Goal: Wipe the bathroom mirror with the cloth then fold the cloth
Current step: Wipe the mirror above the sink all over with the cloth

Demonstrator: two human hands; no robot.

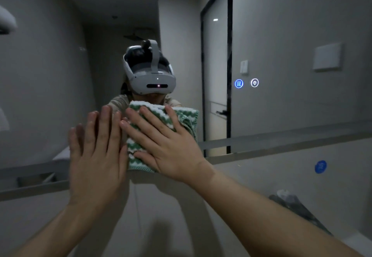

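Green-and-white terry, woven in zigzag bands with a knitted green edge, makes up the cloth (161, 133); it is bunched into a rough rectangular pad and lies flat against the mirror (281, 35), low on the glass and just above the grey frosted strip (281, 138) that runs along its lower part. Your right hand (167, 146) lies on the cloth with fingers straight and spread, palm pressing it to the glass; the thumb reaches down over the cloth's lower left part. Your left hand (96, 156) is also flat, fingers straight and close together, set just beside the cloth's left edge with its fingertips near those of the right hand. It appears to rest on the bare glass, though contact is hard to confirm in this dim view.

The mirror surface is smooth and glossy. Two small round lit icons (246, 83) glow in it to the right, one blue with wavy lines, one white with a bulb sign. The reflection shows a white headset (150, 75) directly above the cloth, a black-framed glass door (217, 65) to the right, and pale rectangular wall plates (327, 57) further right. Below the mirror, a round blue sticker (320, 166) sits on the matt grey wall. A dark, blurred object (296, 208) lies at lower right; its nature cannot be made out.
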